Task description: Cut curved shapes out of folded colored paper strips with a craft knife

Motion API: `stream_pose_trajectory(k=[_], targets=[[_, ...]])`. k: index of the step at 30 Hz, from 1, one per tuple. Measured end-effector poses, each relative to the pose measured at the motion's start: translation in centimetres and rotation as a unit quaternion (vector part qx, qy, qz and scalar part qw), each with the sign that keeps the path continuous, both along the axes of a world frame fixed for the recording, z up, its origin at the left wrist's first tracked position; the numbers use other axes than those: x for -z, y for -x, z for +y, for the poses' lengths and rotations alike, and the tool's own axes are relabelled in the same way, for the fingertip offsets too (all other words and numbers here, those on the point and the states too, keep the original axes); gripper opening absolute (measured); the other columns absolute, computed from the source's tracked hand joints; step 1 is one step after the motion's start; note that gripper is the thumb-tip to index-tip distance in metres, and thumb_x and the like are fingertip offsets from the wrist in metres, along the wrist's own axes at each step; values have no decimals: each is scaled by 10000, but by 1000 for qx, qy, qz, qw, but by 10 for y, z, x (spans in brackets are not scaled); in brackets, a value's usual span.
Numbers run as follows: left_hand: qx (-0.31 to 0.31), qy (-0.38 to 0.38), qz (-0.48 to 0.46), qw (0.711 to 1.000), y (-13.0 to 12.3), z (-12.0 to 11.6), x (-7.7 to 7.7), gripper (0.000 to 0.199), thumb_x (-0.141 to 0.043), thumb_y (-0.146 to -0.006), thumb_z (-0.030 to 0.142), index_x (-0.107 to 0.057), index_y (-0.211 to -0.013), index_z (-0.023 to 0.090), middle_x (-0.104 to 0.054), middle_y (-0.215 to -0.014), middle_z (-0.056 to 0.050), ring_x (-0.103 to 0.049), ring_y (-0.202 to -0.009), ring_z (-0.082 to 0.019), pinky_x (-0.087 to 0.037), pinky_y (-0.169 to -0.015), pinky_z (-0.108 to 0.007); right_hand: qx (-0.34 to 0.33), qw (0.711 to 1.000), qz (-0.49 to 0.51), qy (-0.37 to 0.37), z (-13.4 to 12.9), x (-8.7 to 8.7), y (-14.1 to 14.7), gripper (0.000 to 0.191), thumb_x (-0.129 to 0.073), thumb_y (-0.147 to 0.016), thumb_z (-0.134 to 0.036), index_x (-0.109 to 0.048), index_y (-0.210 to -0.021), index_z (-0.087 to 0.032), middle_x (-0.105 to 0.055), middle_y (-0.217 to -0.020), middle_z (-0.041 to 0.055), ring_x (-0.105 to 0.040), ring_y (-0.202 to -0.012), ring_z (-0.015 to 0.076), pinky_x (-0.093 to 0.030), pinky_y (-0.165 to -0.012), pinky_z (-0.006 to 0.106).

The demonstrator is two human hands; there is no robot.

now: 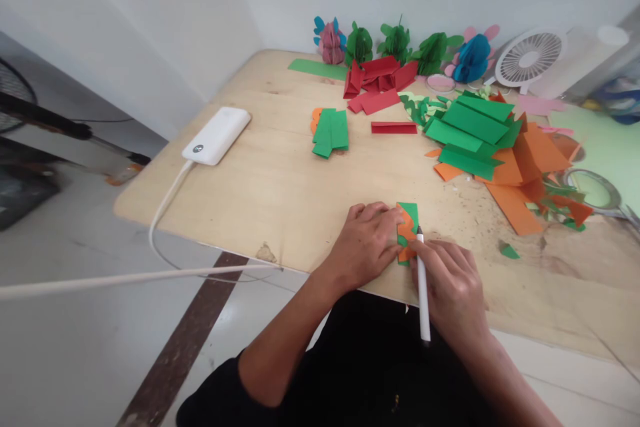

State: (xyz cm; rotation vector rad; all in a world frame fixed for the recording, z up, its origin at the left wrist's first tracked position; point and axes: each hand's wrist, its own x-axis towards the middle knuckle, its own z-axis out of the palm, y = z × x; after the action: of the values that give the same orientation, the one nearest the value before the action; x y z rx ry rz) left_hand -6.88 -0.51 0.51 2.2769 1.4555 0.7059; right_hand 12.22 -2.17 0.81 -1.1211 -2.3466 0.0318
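Near the table's front edge lies a green paper strip (pixel 411 206) with a scalloped orange paper cutout (pixel 407 219) on top of it. My left hand (pixel 367 241) presses the cutout against the strip from the left, its fingers bent and close together. In my right hand (pixel 453 283) is a slim white marker (pixel 424 297), gripped between thumb and fingers. Its dark tip touches or nearly touches the right side of the strip, level with the cutout. My fingers hide parts of both papers.
Folded green papers (pixel 473 123), orange papers (pixel 540 150) and red papers (pixel 380 73) lie beyond my hands. Green pieces (pixel 331 130) sit at mid-table. A corded white power bank (pixel 217 135) rests left. Paper ornaments (pixel 395 41) and a small fan (pixel 531 57) line the wall. Tape (pixel 593 188) lies right.
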Motion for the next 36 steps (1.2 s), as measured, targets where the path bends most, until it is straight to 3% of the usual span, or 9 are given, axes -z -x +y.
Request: stream_pose_trajectory(k=[12,36], targets=[[14,-18,32,999,0,-2,-2,200,-523,-943,278,-629,-1092,198,-588,-1390,-61,-461,-1282,-265,-355,-1024,-463,1,1000,7,2,0,0,0,299,-486,-930,-131,-636,-1184,-179,-721,-907,69,-635,-934,233,-430,-820,367],[14,-57,35,998,0,-2,0,201,-507,-954,282,-637,-1074,184,-598,-1374,-72,-483,-1258,-274,-379,-1020,-474,0,1000,13,13,-2,2,1,276,-497,-935,-109,-623,-1172,-173,-719,-935,72,-623,-946,225,-434,-840,369]])
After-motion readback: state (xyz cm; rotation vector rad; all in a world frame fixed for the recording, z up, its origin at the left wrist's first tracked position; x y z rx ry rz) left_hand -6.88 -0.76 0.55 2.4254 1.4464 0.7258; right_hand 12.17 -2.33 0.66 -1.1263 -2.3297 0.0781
